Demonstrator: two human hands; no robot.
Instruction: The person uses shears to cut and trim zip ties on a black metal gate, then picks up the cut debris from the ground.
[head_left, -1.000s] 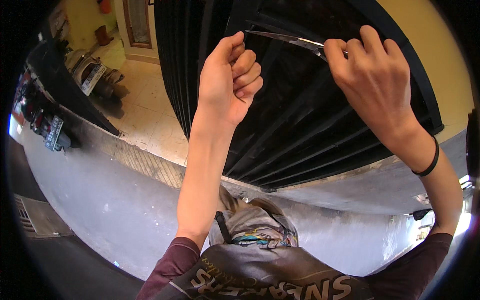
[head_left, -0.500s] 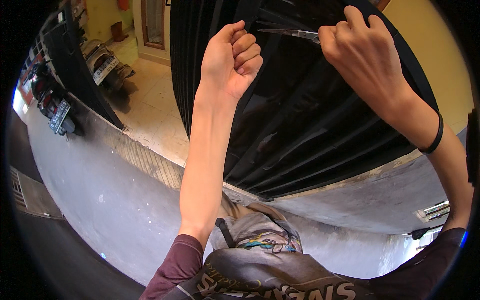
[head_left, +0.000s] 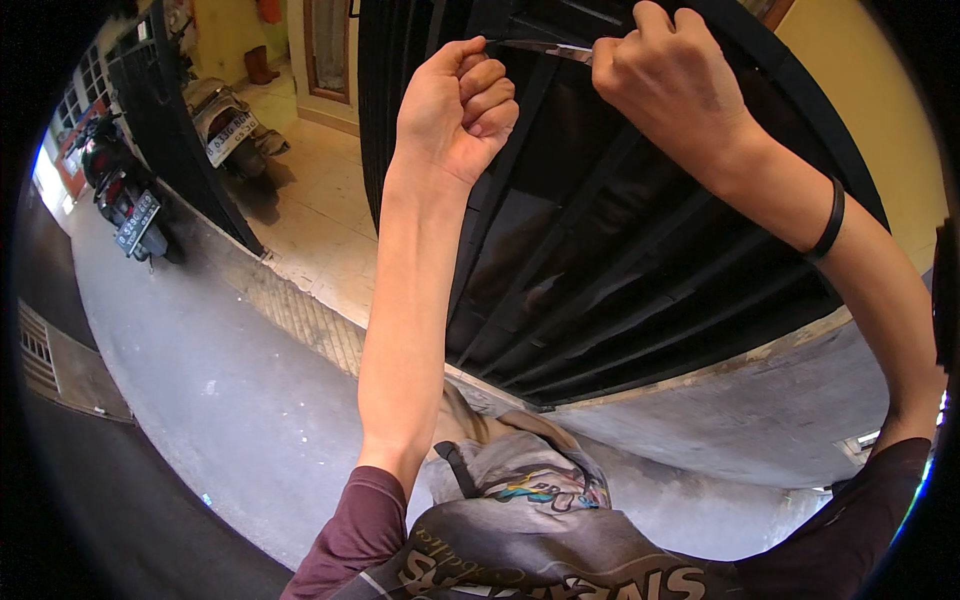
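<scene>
Raised in front of a black ribbed gate, both of my hands are closed. My right hand is wrapped around a pair of scissors; the handles are hidden in the fingers and the slim metal blades reach leftward. My left hand has its fingers curled in, with thumb and forefinger pinched together at the top. Whatever it pinches is too small or too hidden to make out. The blade tips end close beside that pinch; whether they touch anything there I cannot tell.
A motorbike stands on the tiled porch at the left, and a second motorbike is outside on the grey paving. An open black gate leaf stands between them. Right of the gate rises a yellow wall.
My right hand has moved left and up with the scissors, bringing the blades from a short gap away up to my left fingertips. My left hand has barely moved.
</scene>
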